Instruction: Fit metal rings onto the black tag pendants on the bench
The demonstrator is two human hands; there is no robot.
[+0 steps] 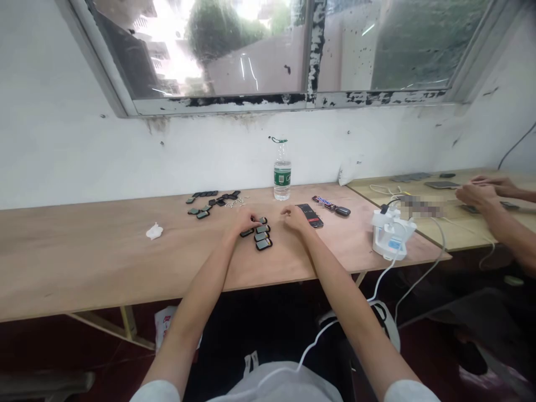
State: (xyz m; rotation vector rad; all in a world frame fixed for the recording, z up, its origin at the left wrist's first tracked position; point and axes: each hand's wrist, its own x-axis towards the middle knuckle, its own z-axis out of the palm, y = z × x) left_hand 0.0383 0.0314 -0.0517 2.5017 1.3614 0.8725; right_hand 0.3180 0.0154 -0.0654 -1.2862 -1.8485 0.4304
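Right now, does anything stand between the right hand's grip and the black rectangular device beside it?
Nothing visible does: the right hand sits directly beside the black rectangular device on the plywood table, with no object between them.

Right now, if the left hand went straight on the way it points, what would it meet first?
Probably the topmost small dark device of the row, just past the fingers of the left hand; they may already touch.

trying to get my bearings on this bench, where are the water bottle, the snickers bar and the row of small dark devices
water bottle [282,177], head view, on the green label
snickers bar [322,202], head view, on the wrapper
row of small dark devices [262,236], head view, on the third device's face
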